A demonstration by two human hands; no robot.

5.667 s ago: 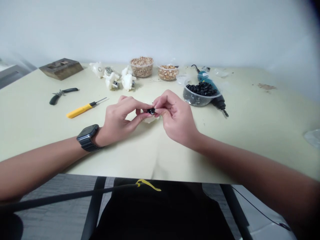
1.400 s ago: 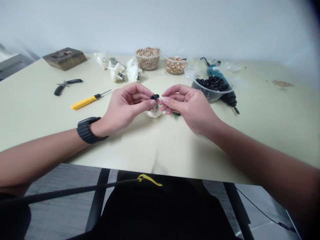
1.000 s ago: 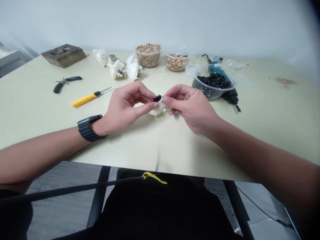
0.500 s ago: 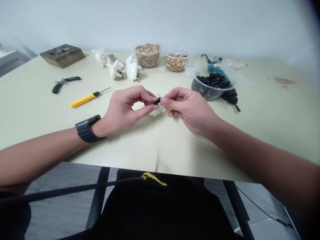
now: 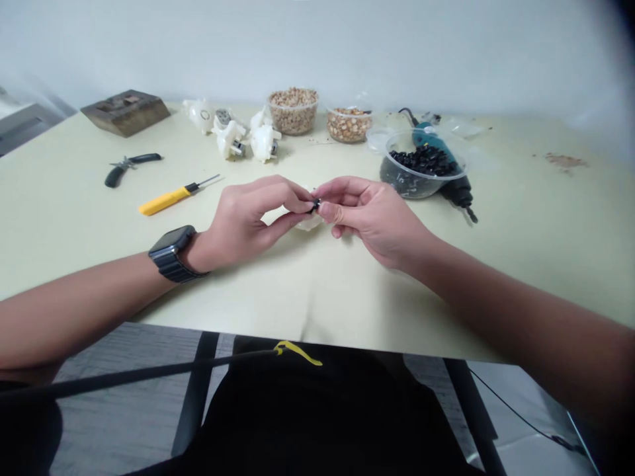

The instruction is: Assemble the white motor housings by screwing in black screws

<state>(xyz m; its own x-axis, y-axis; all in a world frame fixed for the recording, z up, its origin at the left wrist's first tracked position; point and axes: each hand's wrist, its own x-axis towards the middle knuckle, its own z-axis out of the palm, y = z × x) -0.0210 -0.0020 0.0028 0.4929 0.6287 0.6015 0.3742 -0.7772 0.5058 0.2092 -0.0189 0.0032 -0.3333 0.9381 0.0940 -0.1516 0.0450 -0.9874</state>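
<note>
Over the middle of the table, my left hand (image 5: pixel 258 215) pinches a small black part (image 5: pixel 315 205) between thumb and fingers. My right hand (image 5: pixel 370 215) meets it from the other side, its thumb and forefinger closed at the part's right end. What the right fingertips grip is mostly hidden; it looks like a small piece joined to or touching the black part. Just behind and below the fingertips lies a white translucent piece (image 5: pixel 310 223), partly covered by the hands. A dark watch (image 5: pixel 174 250) is on the left wrist.
A yellow-handled screwdriver (image 5: pixel 169 199) and black-handled pliers (image 5: pixel 129 166) lie left. Behind are a wooden block (image 5: pixel 125 114), several white plastic parts (image 5: pixel 231 139) and tubs of tan pieces (image 5: pixel 292 112) and brown pieces (image 5: pixel 348 125). Right, a tub of black parts (image 5: pixel 421 173) overlaps a teal power tool (image 5: pixel 459 188).
My hands have drawn slightly closer together, and the left fingers now cover more of the black part. The objects on the table have not moved.
</note>
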